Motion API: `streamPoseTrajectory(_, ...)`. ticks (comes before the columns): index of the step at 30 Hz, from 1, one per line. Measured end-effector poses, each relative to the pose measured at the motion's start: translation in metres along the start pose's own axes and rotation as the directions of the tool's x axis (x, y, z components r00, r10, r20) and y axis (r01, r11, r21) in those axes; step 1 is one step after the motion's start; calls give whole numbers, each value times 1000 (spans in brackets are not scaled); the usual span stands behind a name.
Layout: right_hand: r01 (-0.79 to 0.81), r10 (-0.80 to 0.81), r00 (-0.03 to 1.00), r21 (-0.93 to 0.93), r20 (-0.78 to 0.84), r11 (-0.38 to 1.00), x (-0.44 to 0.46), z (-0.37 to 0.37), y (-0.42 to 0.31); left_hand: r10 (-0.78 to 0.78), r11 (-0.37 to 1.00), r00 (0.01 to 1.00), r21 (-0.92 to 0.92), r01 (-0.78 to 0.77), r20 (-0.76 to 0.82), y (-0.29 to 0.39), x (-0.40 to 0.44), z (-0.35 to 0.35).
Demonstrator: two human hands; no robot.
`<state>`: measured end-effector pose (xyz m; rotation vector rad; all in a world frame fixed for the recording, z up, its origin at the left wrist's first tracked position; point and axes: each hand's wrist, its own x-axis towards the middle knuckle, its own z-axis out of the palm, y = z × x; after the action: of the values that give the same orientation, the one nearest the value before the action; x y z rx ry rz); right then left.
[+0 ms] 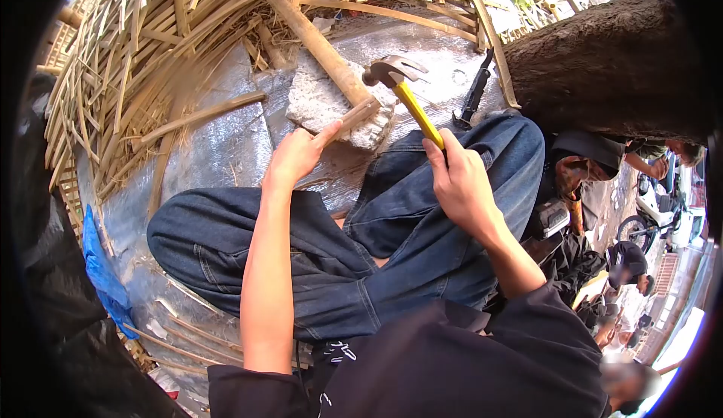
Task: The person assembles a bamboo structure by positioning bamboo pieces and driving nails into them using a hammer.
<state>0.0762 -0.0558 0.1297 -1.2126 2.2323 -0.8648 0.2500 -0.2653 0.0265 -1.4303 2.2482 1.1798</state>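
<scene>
My left hand (295, 156) is closed on a short wooden strip (358, 115), whose far part lies over the end of a bamboo pole (320, 49). Beneath the pole's end sits a rough pale stone block (309, 94). My right hand (457, 171) is wrapped round the yellow handle of a hammer (416, 105). The hammer's metal head is raised just right of the strip and the pole's end, above the block.
Split bamboo strips (113, 79) are heaped at the upper left. A dark folding knife or tool (477, 90) lies by my knee. A thick tree trunk (602, 60) is at the upper right. Several people and a motorbike (649, 207) are at the right. A blue sheet (102, 271) lies left.
</scene>
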Motion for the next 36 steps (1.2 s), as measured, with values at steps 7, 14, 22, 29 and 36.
streamPoseTrajectory(7,61,-47,997,-275,58,959,-5,23,17,13,999,996,38,-9,-93,-2,-1,9)
streamPoseTrajectory(14,152,-150,985,16,-83,988,-18,4,-17,111,990,986,94,-100,-121,-16,12,21)
streamPoseTrajectory(22,61,-64,998,-118,-22,991,-10,23,4,48,998,990,49,-41,-135,-4,0,13)
streamPoseTrajectory(29,96,-79,994,-273,70,957,-14,42,24,1,1000,996,27,1,-93,-1,-3,10)
streamPoseTrajectory(36,65,-27,993,-340,114,938,-12,41,20,-9,1000,999,10,9,-47,0,-3,8)
